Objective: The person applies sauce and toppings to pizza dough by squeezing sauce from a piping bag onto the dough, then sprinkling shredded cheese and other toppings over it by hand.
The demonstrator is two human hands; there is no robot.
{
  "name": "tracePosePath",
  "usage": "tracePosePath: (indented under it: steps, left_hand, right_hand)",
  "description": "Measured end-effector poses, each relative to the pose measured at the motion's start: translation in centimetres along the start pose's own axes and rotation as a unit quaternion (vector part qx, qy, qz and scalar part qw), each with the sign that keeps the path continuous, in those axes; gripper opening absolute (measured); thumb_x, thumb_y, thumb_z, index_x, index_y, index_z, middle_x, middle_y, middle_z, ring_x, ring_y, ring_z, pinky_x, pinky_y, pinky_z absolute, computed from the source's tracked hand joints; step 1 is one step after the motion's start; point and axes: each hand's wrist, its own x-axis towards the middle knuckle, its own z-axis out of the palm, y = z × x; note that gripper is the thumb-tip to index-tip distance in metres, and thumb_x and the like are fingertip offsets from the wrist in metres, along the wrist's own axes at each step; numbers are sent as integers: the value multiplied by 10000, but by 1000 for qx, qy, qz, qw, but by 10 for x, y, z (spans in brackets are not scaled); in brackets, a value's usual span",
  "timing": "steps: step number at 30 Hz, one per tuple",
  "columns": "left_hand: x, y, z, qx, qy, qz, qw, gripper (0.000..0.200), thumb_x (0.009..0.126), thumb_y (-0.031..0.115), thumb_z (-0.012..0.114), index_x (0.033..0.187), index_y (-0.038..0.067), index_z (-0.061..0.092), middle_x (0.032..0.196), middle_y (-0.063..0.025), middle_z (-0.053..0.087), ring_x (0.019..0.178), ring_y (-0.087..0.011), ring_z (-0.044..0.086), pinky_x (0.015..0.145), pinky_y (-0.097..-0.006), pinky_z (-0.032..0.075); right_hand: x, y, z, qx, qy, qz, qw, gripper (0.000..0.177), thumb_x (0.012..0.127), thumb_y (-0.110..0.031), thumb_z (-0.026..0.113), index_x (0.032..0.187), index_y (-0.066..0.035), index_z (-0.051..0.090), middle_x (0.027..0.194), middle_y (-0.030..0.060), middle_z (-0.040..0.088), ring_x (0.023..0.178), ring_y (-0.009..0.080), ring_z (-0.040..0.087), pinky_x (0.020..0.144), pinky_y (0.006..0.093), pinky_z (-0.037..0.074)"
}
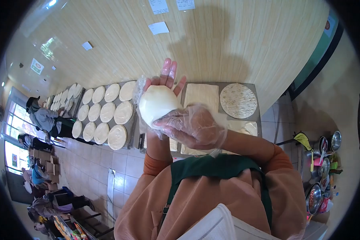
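A smooth white round of dough (pixel 158 105) rests on the palm of my left hand (pixel 169 74), which is raised palm up in a clear plastic glove, its fingers apart. My right hand (pixel 194 125), also gloved, has its fingers pressed together on the dough's lower right edge. Below both hands lies a table with a square pale sheet of dough (pixel 202 96) and a round, rough-surfaced one (pixel 239 101). More flat pieces are partly hidden by my forearms.
Rows of flat dough rounds (pixel 107 112) lie on a table to the left. A person (pixel 46 118) stands beyond it, with other people at the lower left. Metal bowls (pixel 315 198) and utensils are at the right. A wall (pixel 128 44) stands behind the tables.
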Motion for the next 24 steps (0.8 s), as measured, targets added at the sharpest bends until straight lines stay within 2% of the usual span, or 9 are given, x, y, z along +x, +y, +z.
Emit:
tracePosePath:
  steps: [2,4,8,10,13,16,19,21,24]
  left_hand:
    - [-8,3,9,-73,4,-21,997,599,979,409,332,1399,-19,331,1513,-181,262,1426,-270,204,1134,-501,217]
    - [-10,3,19,185,21,14,982,540,995,363,319,1372,-20,366,1505,-207,260,1422,-313,196,1126,-530,219]
    - [-2,12,3,-30,21,-30,999,420,999,343,324,1225,56,531,1493,-209,295,1376,-319,317,1117,-424,279]
    - [-7,24,-7,375,-62,24,924,509,998,355,300,1339,-10,395,1504,-219,255,1407,-326,237,1118,-504,257]
    - [-8,13,26,-5,91,-4,996,584,987,371,306,1384,-56,345,1487,-227,285,1409,-331,230,1118,-514,266]
    - [-11,1,42,164,65,34,984,620,969,409,339,1362,-70,369,1472,-224,313,1390,-323,268,1109,-488,288]
    - [-20,-7,58,488,47,139,860,658,952,447,371,1340,-85,393,1458,-222,342,1371,-315,306,1101,-463,310]
    - [-27,-7,71,589,38,158,792,685,940,472,393,1325,-94,409,1448,-220,361,1359,-310,332,1095,-445,325]
    - [-26,-14,70,580,9,156,799,761,904,535,434,1313,-107,415,1434,-225,381,1346,-316,358,1092,-436,335]
  right_hand:
    - [5,1,-10,-31,-18,47,998,303,879,-331,596,1093,-124,655,1020,122,662,860,286,649,752,415,492]
    - [9,5,-13,-45,-1,77,996,349,873,-383,589,1095,-120,648,1034,129,653,839,281,644,734,418,486]
    - [-5,-2,4,-46,4,-53,998,448,857,-466,557,1027,-58,625,895,120,652,670,299,610,614,427,454]
    - [5,-2,-5,-83,-80,67,991,390,824,-413,625,1015,-72,632,934,137,644,723,319,613,646,423,469]
    - [-10,-18,10,-27,-58,71,995,352,800,-382,658,976,-77,647,889,144,639,700,324,606,650,417,468]
    - [-10,-21,19,44,90,-58,993,373,797,-399,641,934,-52,653,873,135,647,707,313,615,653,420,468]
    - [3,-10,-4,-133,-3,71,989,455,806,-461,589,967,-39,644,945,132,651,773,320,623,676,440,485]
    - [-11,-25,-5,-39,70,120,990,522,790,-494,590,1004,-18,605,953,199,620,835,327,622,739,438,491]
    - [-30,-32,3,-56,8,109,992,556,795,-536,558,928,2,602,844,179,628,729,333,629,649,428,514]
